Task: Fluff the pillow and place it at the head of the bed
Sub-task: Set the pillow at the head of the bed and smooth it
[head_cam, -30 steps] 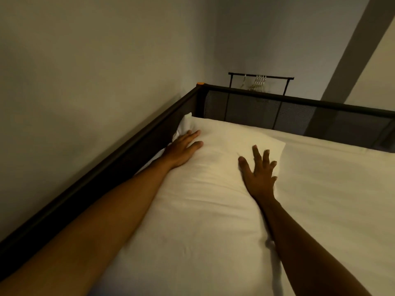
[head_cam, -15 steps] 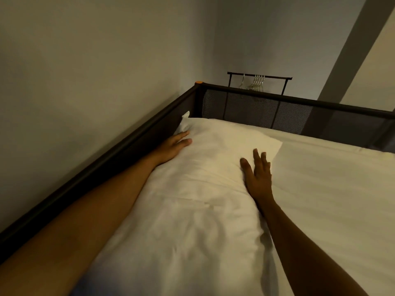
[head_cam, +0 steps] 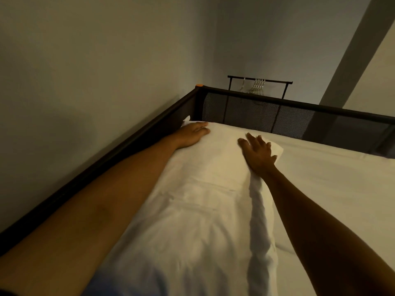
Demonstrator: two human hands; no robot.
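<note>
A long white pillow (head_cam: 198,201) lies lengthwise on the white mattress (head_cam: 333,184), along the left rail and reaching into the far corner of the bed. My left hand (head_cam: 192,134) rests flat on the pillow's far left corner, fingers together, beside the rail. My right hand (head_cam: 257,153) presses flat on the pillow's far right corner with fingers spread. Neither hand grips the fabric. The pillow's near end runs under my arms and out of the frame.
A dark metal bed rail (head_cam: 119,150) runs along the left, against a grey wall. A black mesh end panel (head_cam: 267,116) closes the far end. Behind it stands a clothes rack (head_cam: 259,81) with several hangers. The mattress stretches away to the right.
Both hands have slid farther along the pillow toward its far corners, and the pillow has shifted closer to the mesh end panel.
</note>
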